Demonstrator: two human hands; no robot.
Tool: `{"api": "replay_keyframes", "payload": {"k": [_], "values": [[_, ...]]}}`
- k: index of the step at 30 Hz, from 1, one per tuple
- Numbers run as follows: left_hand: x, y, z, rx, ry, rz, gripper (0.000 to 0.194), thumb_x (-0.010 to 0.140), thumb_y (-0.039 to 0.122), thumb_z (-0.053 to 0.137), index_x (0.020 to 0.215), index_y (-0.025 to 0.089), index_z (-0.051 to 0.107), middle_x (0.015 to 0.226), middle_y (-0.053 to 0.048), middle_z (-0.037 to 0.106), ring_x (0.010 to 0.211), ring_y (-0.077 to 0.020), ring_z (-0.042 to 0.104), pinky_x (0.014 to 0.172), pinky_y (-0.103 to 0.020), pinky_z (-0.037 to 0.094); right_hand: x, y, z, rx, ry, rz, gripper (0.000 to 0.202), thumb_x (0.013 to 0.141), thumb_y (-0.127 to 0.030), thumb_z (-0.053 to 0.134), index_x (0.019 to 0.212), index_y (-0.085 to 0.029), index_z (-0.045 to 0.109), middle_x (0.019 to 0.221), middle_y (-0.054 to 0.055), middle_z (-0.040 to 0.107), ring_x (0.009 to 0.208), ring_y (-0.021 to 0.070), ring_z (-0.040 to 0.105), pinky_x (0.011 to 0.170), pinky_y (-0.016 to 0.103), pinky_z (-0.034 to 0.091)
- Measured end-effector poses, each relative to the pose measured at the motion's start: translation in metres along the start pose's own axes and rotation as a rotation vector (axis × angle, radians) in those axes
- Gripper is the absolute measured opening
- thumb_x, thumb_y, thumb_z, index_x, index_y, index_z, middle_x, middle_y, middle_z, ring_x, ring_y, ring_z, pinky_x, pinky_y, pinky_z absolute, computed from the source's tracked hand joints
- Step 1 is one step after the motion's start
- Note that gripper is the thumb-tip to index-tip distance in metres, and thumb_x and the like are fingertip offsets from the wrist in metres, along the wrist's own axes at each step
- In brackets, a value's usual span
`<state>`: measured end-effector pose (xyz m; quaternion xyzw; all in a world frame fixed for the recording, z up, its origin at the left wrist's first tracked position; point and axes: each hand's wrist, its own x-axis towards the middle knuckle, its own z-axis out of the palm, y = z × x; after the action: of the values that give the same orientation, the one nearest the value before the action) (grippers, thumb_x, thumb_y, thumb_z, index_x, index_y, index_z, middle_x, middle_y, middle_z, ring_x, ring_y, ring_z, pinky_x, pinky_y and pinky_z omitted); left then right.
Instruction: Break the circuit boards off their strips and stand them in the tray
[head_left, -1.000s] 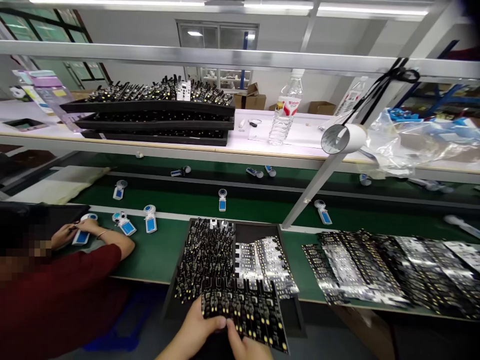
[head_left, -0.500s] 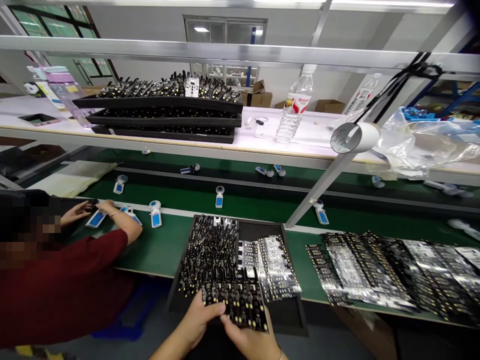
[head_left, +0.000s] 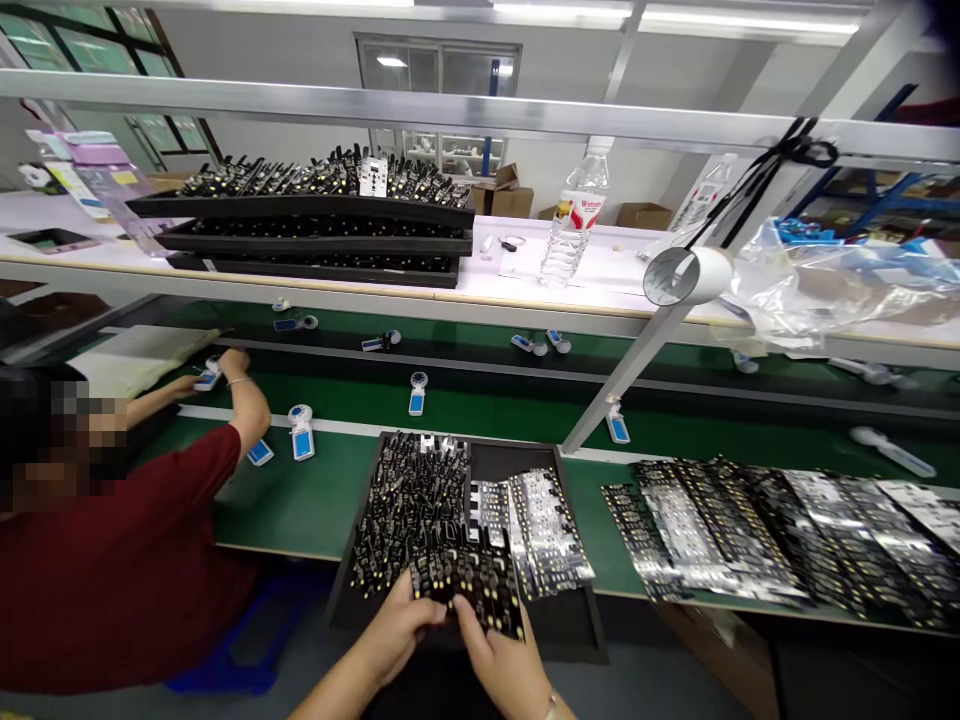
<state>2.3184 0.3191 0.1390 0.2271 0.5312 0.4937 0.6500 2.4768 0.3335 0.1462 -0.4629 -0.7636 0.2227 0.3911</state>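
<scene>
Between both hands, over the front of a black tray, I hold a panel of black circuit boards with yellow-white dots. My left hand grips its left edge, thumb on top. My right hand grips the lower right part, its thumb pressed on the face; the fingers beneath are hidden. Behind the panel, the tray's left side bears a heap of small black circuit boards. Silvery circuit board panels lie on its right side.
More board panels lie overlapped on the green bench to the right. A co-worker in a red sleeve reaches over the belt at left, handling a white-and-blue device. Stacked black trays and a bottle stand on the shelf above. A metal post slants behind.
The held panel tilts flatter, and my right thumb has shifted up onto its face. The co-worker's hands have moved farther over the belt with a device. Belt devices have shifted slightly left.
</scene>
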Motion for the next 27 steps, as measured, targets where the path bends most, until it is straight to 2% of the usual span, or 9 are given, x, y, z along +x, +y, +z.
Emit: {"api": "replay_keyframes", "payload": {"k": [1,3,5,7,9,14,18,27], "values": [[-0.002,0.001,0.0,-0.079,-0.06,-0.048,0.041,0.059,0.019,0.076,0.098,0.019,0.064,0.096,-0.007,0.072,0.092,-0.0266,0.065,0.087,-0.041,0.048,0.002,-0.001,-0.003,0.027,-0.048,0.011,0.022,0.088,-0.035,0.053,0.077,-0.023,0.068,0.065,0.002,0.067,0.061,0.0173,0.064,0.06,0.024,0.048],[-0.005,0.004,0.0,-0.159,-0.116,-0.061,0.045,0.06,0.02,0.078,0.103,0.019,0.062,0.1,-0.008,0.072,0.095,-0.0265,0.065,0.093,-0.042,0.046,0.004,-0.001,-0.008,0.126,-0.145,0.036,0.014,0.085,-0.033,0.057,0.081,-0.023,0.067,0.073,0.002,0.069,0.067,0.0167,0.064,0.063,0.024,0.049],[-0.005,0.006,0.002,-0.156,-0.103,-0.035,0.047,0.061,0.02,0.08,0.104,0.018,0.061,0.101,-0.009,0.072,0.096,-0.026,0.065,0.095,-0.042,0.045,0.005,0.0,-0.012,0.235,-0.176,0.058,0.015,0.086,-0.03,0.054,0.087,-0.022,0.067,0.082,0.004,0.07,0.074,0.0175,0.065,0.069,0.026,0.049],[-0.004,0.008,0.003,-0.117,-0.07,-0.008,0.047,0.061,0.021,0.081,0.103,0.018,0.06,0.101,-0.008,0.072,0.096,-0.0254,0.065,0.093,-0.041,0.046,0.004,0.001,-0.013,0.276,-0.168,0.091,0.019,0.089,-0.028,0.049,0.084,-0.021,0.065,0.079,0.005,0.069,0.072,0.0177,0.064,0.067,0.026,0.047],[-0.001,0.008,0.001,-0.028,-0.016,0.046,0.046,0.059,0.023,0.082,0.099,0.017,0.061,0.097,-0.007,0.072,0.092,-0.0242,0.065,0.089,-0.039,0.049,0.001,0.004,-0.011,0.244,-0.181,0.121,0.021,0.089,-0.027,0.047,0.078,-0.021,0.063,0.073,0.004,0.067,0.068,0.0173,0.062,0.063,0.025,0.045],[0.002,0.002,-0.004,0.175,0.063,0.112,0.041,0.06,0.034,0.081,0.09,0.017,0.059,0.079,-0.003,0.069,0.071,-0.0206,0.062,0.062,-0.032,0.052,-0.009,0.006,-0.004,0.06,-0.165,0.082,0.024,0.091,-0.028,0.045,0.074,-0.019,0.06,0.067,0.005,0.062,0.062,0.017,0.06,0.059,0.024,0.04],[-0.002,-0.003,-0.003,0.208,0.097,0.162,0.033,0.065,0.034,0.077,0.087,0.017,0.059,0.077,-0.002,0.068,0.067,-0.0188,0.06,0.061,-0.03,0.051,-0.013,0.004,-0.002,0.023,-0.16,0.086,0.026,0.092,-0.028,0.042,0.075,-0.019,0.059,0.067,0.005,0.062,0.062,0.0171,0.061,0.058,0.024,0.041],[-0.01,-0.002,-0.001,0.198,0.137,0.198,0.031,0.063,0.034,0.078,0.084,0.017,0.063,0.074,-0.003,0.068,0.067,-0.0195,0.06,0.059,-0.029,0.05,-0.016,0.003,0.002,-0.045,-0.111,0.012,0.024,0.093,-0.026,0.043,0.073,-0.019,0.056,0.064,0.004,0.061,0.057,0.0163,0.06,0.055,0.024,0.038]]}}
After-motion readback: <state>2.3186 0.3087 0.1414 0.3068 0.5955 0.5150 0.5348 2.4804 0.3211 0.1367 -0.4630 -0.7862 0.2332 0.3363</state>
